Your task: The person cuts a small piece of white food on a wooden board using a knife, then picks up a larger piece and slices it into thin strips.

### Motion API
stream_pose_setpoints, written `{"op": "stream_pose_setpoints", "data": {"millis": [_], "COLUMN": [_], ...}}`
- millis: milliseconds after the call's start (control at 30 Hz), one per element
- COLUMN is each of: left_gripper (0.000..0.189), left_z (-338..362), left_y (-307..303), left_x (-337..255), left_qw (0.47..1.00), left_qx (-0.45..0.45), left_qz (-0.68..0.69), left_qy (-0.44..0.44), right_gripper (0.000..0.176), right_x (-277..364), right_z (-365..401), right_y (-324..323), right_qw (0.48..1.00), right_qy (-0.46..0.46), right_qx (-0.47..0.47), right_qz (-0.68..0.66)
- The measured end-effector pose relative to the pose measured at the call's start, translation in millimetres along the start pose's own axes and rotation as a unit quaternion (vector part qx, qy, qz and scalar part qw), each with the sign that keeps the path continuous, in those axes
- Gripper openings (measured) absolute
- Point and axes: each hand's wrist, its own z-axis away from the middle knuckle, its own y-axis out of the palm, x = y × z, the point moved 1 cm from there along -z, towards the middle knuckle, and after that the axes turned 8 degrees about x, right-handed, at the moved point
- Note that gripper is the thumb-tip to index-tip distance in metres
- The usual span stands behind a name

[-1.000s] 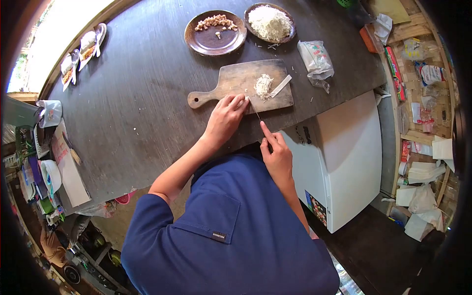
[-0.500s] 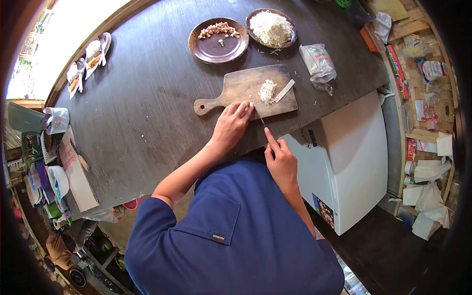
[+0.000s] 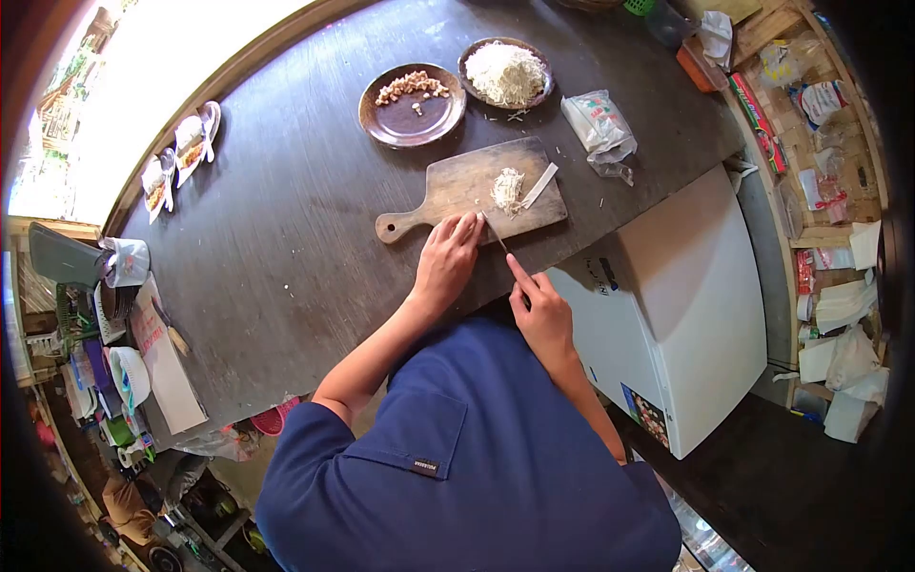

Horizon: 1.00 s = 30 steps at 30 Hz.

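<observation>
A wooden cutting board [image 3: 453, 186] with a round-ended handle lies near the table's front edge. On it sit a small heap of thin white shreds [image 3: 507, 189] and a flat pale strip [image 3: 540, 184]. My left hand [image 3: 448, 255] rests at the board's near edge, fingertips bunched over a small white piece of food, mostly hidden. My right hand [image 3: 543, 315] is closed round the handle of a knife [image 3: 494, 232], forefinger stretched along it. The blade's tip end is on the board, right beside my left fingertips.
Behind the board stand a brown plate [image 3: 412, 135] of chopped brownish bits and a bowl [image 3: 548, 88] heaped with white shreds [image 3: 503, 72]. A plastic bag [image 3: 599, 124] lies to their right. A white freezer [image 3: 701, 315] stands right of the table; a utensil holder [image 3: 119, 262] is at left.
The whole view has shifted slightly, with the table things lower in the picture. Both hands keep nearly the same place at the board, the knife still beside the left fingertips.
</observation>
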Motion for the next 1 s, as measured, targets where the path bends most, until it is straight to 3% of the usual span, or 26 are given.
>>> {"op": "stream_pose_setpoints", "data": {"millis": [1000], "left_gripper": [0.055], "left_z": [2], "left_y": [4], "left_x": [1], "left_qw": [1.0], "left_qx": [-0.011], "left_qz": [0.004], "left_qy": [0.006], "right_gripper": [0.054], "right_x": [8], "right_z": [-13], "right_y": [9], "right_qw": [1.0], "right_qy": [0.016], "right_qx": [-0.025], "right_qz": [-0.002]}}
